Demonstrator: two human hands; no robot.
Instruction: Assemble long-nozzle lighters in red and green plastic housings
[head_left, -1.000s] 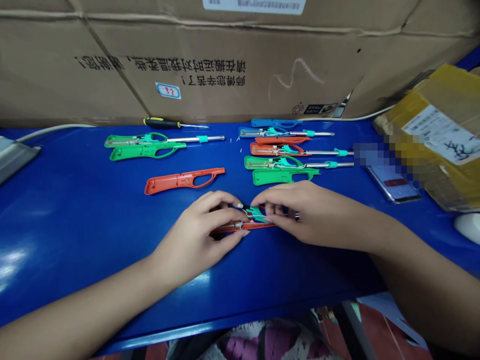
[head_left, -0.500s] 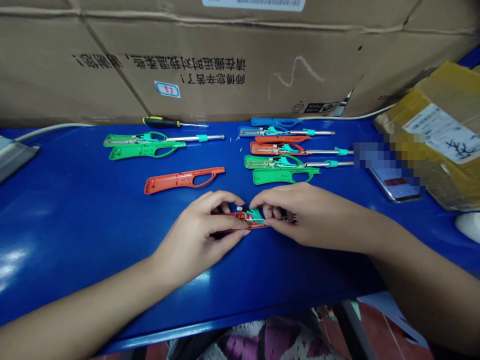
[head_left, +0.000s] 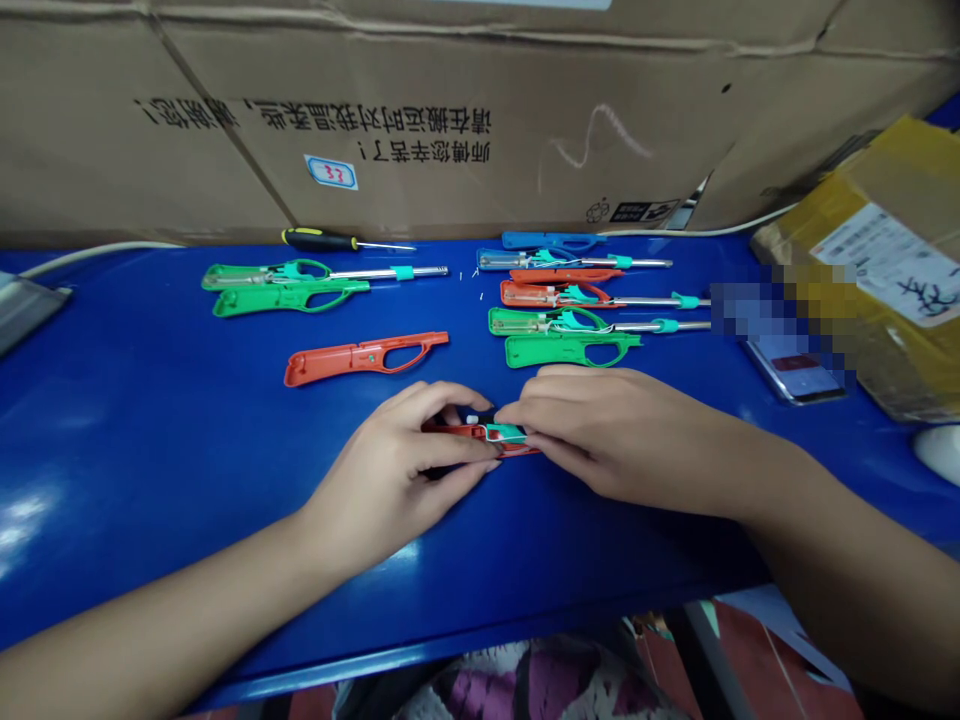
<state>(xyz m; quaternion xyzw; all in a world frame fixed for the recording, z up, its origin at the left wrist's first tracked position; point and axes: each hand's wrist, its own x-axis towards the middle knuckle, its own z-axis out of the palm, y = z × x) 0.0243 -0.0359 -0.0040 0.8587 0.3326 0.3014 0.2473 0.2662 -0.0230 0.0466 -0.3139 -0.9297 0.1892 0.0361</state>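
Observation:
My left hand [head_left: 401, 450] is closed around the left part of an orange-red lighter half-shell [head_left: 459, 431], its fingertips on both long edges. Inside the shell sits a teal trigger piece [head_left: 508, 433] with a white wire along it. My right hand [head_left: 589, 425] pinches at the right end of this piece, its fingers hiding that end and the shell's tip. A small white-tipped dark part [head_left: 473, 419] shows between the hands at the shell's far edge. Beyond them lies a loose orange-red half-shell [head_left: 337, 362].
Opened green lighter halves [head_left: 289, 297] lie at the back left, near a yellow-and-black screwdriver [head_left: 321, 240]. Blue, orange-red and green opened lighters [head_left: 551, 322] lie at the back right. A phone [head_left: 799, 370] and taped carton [head_left: 885, 260] stand right; a large cardboard box [head_left: 420, 90] walls the back.
The teal trigger piece has turned flatter and lies more in line with the shell. My right hand has tipped forward over it, fingers closer together. My left hand stays in place.

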